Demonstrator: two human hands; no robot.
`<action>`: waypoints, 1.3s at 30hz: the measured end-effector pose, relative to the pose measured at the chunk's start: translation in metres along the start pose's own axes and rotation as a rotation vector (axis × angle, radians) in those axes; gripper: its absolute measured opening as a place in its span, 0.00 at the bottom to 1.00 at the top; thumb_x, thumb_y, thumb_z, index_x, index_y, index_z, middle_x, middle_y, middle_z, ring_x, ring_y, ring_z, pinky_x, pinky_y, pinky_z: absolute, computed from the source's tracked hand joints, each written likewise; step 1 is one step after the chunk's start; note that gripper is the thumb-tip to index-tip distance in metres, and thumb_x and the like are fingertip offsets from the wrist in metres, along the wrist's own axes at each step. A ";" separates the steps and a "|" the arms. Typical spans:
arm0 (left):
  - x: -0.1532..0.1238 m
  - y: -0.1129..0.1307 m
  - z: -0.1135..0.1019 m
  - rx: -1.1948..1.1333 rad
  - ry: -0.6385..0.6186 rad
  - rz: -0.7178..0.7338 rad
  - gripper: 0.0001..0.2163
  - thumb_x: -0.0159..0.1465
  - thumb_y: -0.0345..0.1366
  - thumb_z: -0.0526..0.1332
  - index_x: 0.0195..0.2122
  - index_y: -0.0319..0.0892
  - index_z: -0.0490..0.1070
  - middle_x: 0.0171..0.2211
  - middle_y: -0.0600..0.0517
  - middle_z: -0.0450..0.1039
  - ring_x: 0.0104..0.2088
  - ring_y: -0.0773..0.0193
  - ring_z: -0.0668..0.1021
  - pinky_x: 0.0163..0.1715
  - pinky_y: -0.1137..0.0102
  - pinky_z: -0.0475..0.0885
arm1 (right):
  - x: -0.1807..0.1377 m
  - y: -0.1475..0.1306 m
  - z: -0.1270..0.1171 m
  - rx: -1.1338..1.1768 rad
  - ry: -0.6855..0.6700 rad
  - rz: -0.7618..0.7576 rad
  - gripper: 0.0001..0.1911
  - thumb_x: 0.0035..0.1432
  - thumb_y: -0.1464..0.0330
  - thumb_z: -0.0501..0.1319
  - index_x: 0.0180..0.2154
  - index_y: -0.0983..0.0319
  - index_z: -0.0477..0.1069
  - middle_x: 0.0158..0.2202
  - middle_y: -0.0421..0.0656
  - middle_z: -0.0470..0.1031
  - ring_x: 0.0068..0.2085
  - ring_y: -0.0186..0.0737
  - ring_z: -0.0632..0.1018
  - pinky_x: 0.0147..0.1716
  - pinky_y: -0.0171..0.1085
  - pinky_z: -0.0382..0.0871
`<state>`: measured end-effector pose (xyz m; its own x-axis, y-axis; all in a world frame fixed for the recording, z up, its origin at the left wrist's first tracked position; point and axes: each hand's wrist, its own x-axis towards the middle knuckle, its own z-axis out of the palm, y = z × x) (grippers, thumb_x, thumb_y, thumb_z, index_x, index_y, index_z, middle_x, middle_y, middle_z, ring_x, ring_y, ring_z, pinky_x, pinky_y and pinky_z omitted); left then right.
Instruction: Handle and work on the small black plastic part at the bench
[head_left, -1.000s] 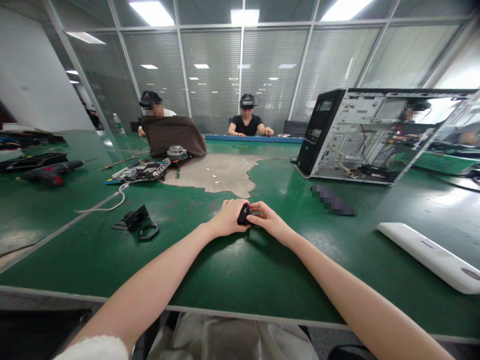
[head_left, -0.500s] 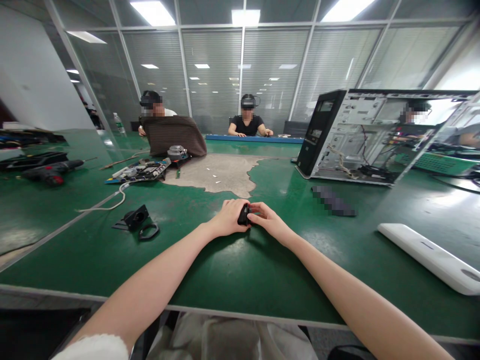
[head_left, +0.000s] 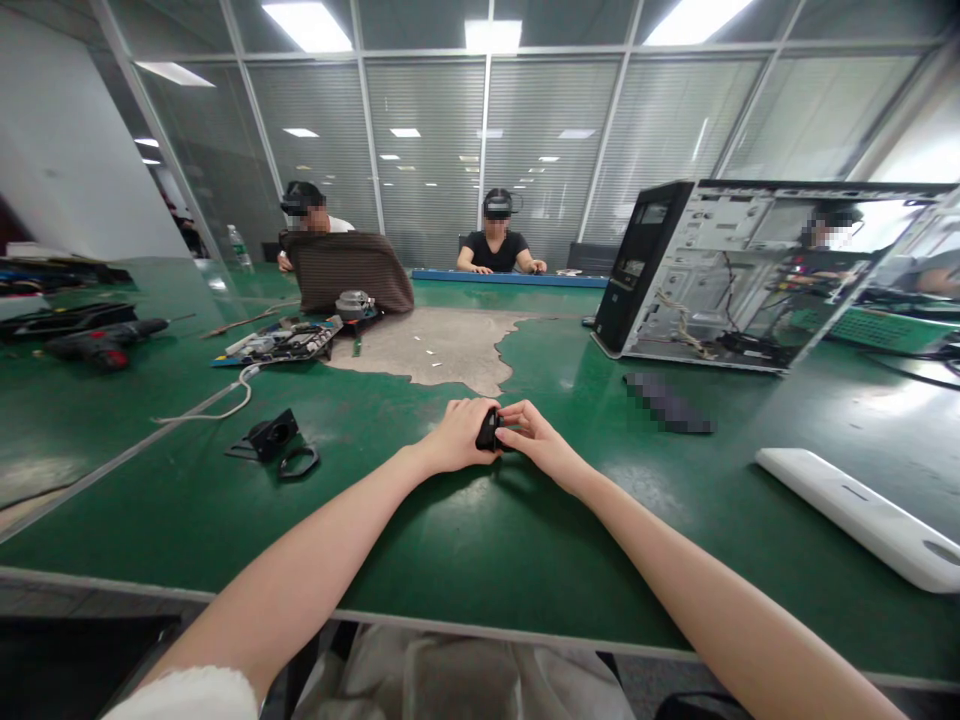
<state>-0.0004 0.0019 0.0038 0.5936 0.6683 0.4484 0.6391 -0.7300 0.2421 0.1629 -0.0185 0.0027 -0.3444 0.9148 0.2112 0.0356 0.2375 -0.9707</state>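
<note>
Hands meet at mid-table. Left hand [head_left: 457,435] is curled over a small black part [head_left: 489,431], fingers closed on its left side and top. Right hand [head_left: 536,440] pinches the part's right end between thumb and fingertips. The part sits between the two sets of fingers, low over the table [head_left: 465,560]; cannot tell whether it touches. Wrists are down near the green top, which I judge steadies a small piece, and the grip from both sides would keep it from turning. Fingers hide the part's detail.

Left of the fingers, well apart: bracket [head_left: 271,436] with a round hole, ring [head_left: 298,462] just beside it, both flat on the table. Beyond the fingers: worn patch [head_left: 435,345] in the table cover. Farther left: board [head_left: 281,342] and cable [head_left: 225,400].

Right of the fingers and beyond: case [head_left: 720,270], side off, innards in view. Panel [head_left: 855,510], white, lies flat well to the right.

Two people sit at the far end, hands on their own work.
</note>
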 end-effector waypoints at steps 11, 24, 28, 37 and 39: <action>-0.001 0.000 0.000 -0.006 -0.005 -0.013 0.25 0.46 0.39 0.61 0.45 0.43 0.55 0.41 0.49 0.64 0.41 0.56 0.67 0.42 0.62 0.57 | -0.003 -0.005 -0.003 0.053 -0.082 -0.036 0.17 0.43 0.65 0.63 0.33 0.59 0.58 0.35 0.39 0.68 0.39 0.36 0.70 0.39 0.39 0.65; 0.000 0.001 -0.001 -0.014 -0.018 -0.024 0.24 0.47 0.38 0.61 0.45 0.44 0.56 0.42 0.49 0.64 0.42 0.56 0.67 0.43 0.61 0.58 | 0.000 0.002 -0.003 0.006 -0.041 0.002 0.17 0.42 0.65 0.63 0.36 0.59 0.60 0.37 0.40 0.67 0.39 0.36 0.70 0.41 0.42 0.65; 0.000 0.000 0.001 -0.006 -0.007 -0.011 0.26 0.46 0.38 0.62 0.46 0.43 0.55 0.42 0.49 0.64 0.42 0.56 0.67 0.42 0.62 0.58 | -0.003 -0.004 -0.002 0.039 -0.077 -0.036 0.17 0.43 0.65 0.63 0.34 0.59 0.59 0.35 0.39 0.67 0.39 0.35 0.71 0.40 0.40 0.65; 0.000 0.002 -0.002 -0.025 -0.007 -0.015 0.24 0.47 0.40 0.61 0.44 0.44 0.56 0.42 0.49 0.64 0.41 0.56 0.67 0.42 0.61 0.57 | 0.002 0.004 -0.001 0.003 0.023 0.016 0.15 0.45 0.64 0.61 0.36 0.59 0.60 0.35 0.40 0.67 0.35 0.34 0.71 0.39 0.40 0.65; 0.000 0.002 -0.002 -0.024 -0.009 -0.018 0.24 0.47 0.39 0.61 0.44 0.44 0.56 0.41 0.49 0.64 0.41 0.56 0.67 0.42 0.61 0.57 | 0.002 0.005 -0.003 -0.012 0.025 0.030 0.15 0.45 0.64 0.61 0.36 0.59 0.61 0.37 0.41 0.67 0.37 0.35 0.71 0.40 0.40 0.65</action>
<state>0.0000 0.0000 0.0061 0.5865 0.6825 0.4360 0.6376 -0.7211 0.2710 0.1649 -0.0144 -0.0017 -0.3199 0.9292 0.1853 0.0570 0.2140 -0.9752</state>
